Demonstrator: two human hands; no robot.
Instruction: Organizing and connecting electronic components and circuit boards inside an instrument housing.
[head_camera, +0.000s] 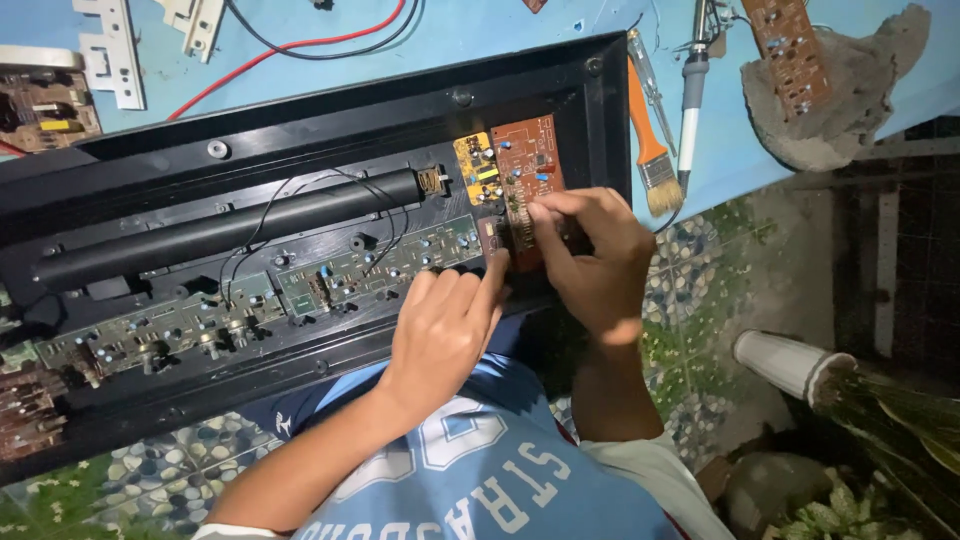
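Note:
A long black plastic housing (300, 130) lies open across my lap and a blue table. Inside it run green circuit boards (370, 265), a black tube (220, 225), thin black wires, a small yellow board (475, 165) and a brown circuit board (525, 155). My right hand (590, 255) pinches at the lower edge of the brown board with thumb and forefinger. My left hand (445, 325) rests beside it, its forefinger pressing the board's lower left corner. What the fingertips grip is too small to tell.
On the blue table lie a paintbrush with orange handle (650, 140), a soldering iron (692, 90), red and black cables (300, 45), white plastic brackets (110, 50) and loose circuit boards (40, 105). A grey stone block (850, 90) bears another brown board. Patterned floor and plants lie at the right.

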